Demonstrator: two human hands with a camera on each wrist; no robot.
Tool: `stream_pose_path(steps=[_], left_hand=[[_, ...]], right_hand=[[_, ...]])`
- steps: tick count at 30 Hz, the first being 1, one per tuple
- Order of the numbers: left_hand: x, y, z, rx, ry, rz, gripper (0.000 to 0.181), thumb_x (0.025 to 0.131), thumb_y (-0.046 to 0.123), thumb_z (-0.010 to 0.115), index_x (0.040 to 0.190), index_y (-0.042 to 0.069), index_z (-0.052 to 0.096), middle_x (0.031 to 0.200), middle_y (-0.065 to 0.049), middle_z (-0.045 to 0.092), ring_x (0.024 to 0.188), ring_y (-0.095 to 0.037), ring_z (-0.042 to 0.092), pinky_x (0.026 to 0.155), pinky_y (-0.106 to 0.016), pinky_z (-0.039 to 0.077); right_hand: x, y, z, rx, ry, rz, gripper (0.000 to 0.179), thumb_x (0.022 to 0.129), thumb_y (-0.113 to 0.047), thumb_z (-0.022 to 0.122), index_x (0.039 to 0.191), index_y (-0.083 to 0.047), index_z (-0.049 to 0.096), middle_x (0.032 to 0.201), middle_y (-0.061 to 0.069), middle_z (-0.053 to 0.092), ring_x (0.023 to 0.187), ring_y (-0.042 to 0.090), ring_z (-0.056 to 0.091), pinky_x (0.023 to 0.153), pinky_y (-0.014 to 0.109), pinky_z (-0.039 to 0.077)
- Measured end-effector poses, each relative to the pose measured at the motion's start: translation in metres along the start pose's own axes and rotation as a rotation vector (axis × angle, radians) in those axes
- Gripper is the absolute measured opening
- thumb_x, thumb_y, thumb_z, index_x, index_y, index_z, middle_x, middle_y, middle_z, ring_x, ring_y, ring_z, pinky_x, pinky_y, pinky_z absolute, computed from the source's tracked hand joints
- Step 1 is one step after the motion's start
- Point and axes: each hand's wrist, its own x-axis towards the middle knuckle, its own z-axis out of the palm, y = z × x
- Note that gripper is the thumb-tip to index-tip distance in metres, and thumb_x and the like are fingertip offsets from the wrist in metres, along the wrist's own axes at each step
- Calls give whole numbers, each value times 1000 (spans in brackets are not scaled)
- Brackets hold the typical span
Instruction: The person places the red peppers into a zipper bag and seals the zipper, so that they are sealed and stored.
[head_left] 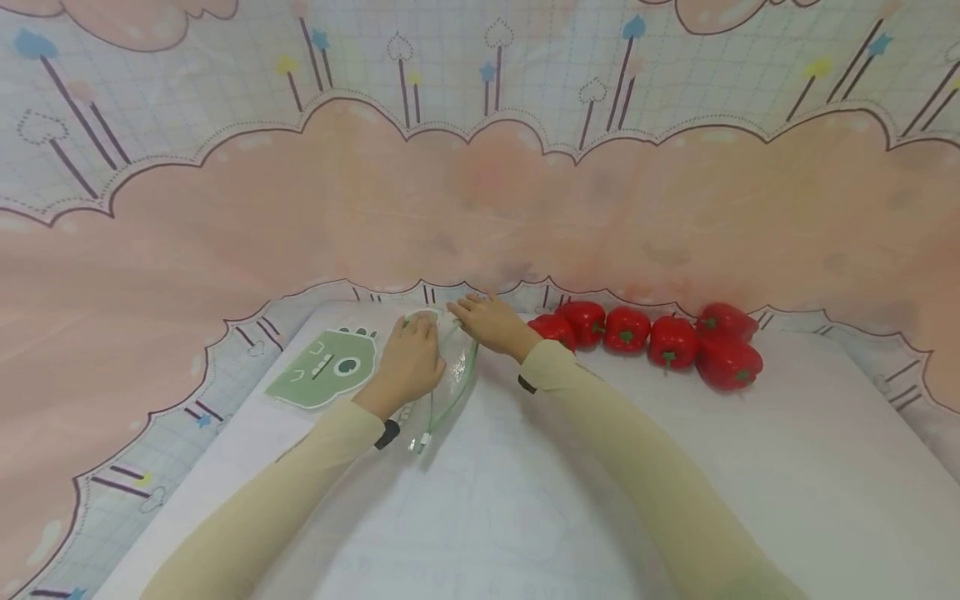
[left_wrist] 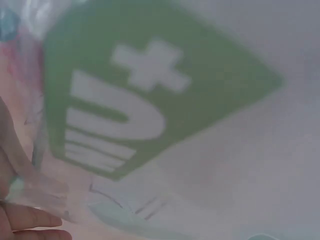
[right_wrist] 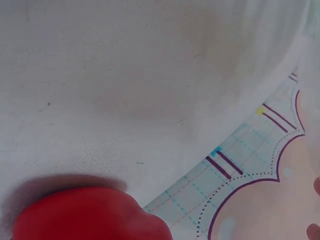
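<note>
Item: clear bag (head_left: 459,367), one, crinkled and shiny. We find it between the two hands, toward the far edge of the white surface (head_left: 562,500), left of the peppers.

Item: left hand (head_left: 408,362), one, back turned up, on the near left of the bag. In its wrist view we see plastic running between the digits, and we record the fingers as gripping the bag.

Item: right hand (head_left: 498,327), one, at the upper right of the bag, fingers pointing left. Fingertips meet the plastic; whether they pinch it, we cannot tell.

Item: green cable (head_left: 450,411), thin, bowed along the right of the bag and hanging toward us. It ends in a white plug (head_left: 422,442) with a metal tip.

Item: green print (left_wrist: 200,105), angular, bearing a white cross and white bands, blurred, close to the left wrist camera.

Item: green monster picture (head_left: 300,379), white-bordered, with one large eye and a toothed mouth, flat on the surface just left of the left hand.

Item: red peppers (head_left: 627,325), six, green-stemmed, in a row right of the right hand; at the right end we note one behind another.

Item: light sleeves (head_left: 315,454), two, with dark wrist bands (head_left: 387,434).

Item: patterned cloth (head_left: 487,208), pink scallops over pale check, behind the surface and along its sides.
</note>
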Motion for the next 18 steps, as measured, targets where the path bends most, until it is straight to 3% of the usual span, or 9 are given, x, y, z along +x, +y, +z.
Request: stream_pose_path(steps=[6,11,18], left_hand=[[-8,0,1,-49,23,-56,54,89,21,44,134,-9,42,138,-26,45,132,-40,40,112,-52,25],[-15,2,0,-56,74,-57,54,87,20,47,135,-6,43,138,-24,47,130,-40,42,111,-52,27],[-20,4,-6,-42,291,15,45,78,13,58,119,-4,57,113,-20,63,107,-36,58,97,-46,42]], right_hand=[[-3,4,3,0,12,26,45,99,-24,44,142,-13,40,139,8,51,132,25,46,108,49,35],[-7,8,5,-19,14,26,43,98,-18,45,140,-12,42,138,8,53,130,24,48,108,49,34],[-12,14,7,-35,-14,12,43,97,-9,45,140,-11,41,140,8,51,131,24,47,110,50,30]])
